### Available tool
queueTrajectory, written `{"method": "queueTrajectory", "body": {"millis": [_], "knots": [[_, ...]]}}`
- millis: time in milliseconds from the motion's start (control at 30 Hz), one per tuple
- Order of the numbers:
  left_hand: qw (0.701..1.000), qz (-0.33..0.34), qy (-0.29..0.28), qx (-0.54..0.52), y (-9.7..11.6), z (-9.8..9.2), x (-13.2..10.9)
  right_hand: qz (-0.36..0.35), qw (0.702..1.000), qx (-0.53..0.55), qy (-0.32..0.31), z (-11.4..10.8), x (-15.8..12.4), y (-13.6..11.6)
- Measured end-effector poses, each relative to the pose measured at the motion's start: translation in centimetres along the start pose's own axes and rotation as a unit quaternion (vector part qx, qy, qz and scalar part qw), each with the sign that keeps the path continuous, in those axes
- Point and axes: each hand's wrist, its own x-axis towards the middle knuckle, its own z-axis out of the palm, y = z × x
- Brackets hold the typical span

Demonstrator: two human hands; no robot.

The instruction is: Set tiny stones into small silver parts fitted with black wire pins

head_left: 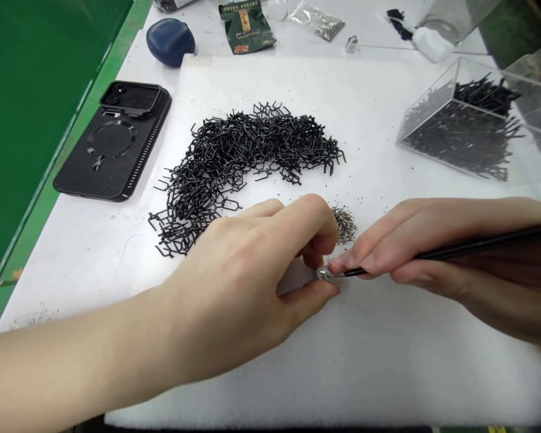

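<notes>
My left hand [252, 270] is closed in a pinch, thumb and fingers around a small shiny silvery piece [325, 273]. My right hand [437, 246] grips a slim black pointed tool [473, 243] like a pen. The tool's thin tip meets the shiny piece; I cannot make out whether it is tweezers or a driver. Just beyond the fingertips lies a little heap of tiny metallic parts [344, 225]. Behind my left hand, a curved pile of bent black wire-like pieces [252, 141] spreads over the white foam sheet [379, 361].
A black phone [112, 141] lies at the left. At the right, a clear box [464, 126] holds thin black pieces. Along the back are a dark blue rounded object [170, 42], a green packet [246, 27], a small clear bag [320, 21] and a clear jar with white lid [433, 43].
</notes>
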Motion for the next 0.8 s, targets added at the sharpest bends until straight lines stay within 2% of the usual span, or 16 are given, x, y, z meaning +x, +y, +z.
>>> {"method": "queueTrajectory", "body": {"millis": [633, 800], "knots": [[0.999, -0.031, -0.017, 0.009, 0.56, -0.22, 0.09, -0.011, 1.0, -0.001, -0.008, -0.11, 0.14, 0.14], [1.0, -0.019, -0.015, 0.01, 0.46, -0.21, 0.18, -0.015, 1.0, 0.001, -0.01, -0.01, 0.25, 0.07]]}}
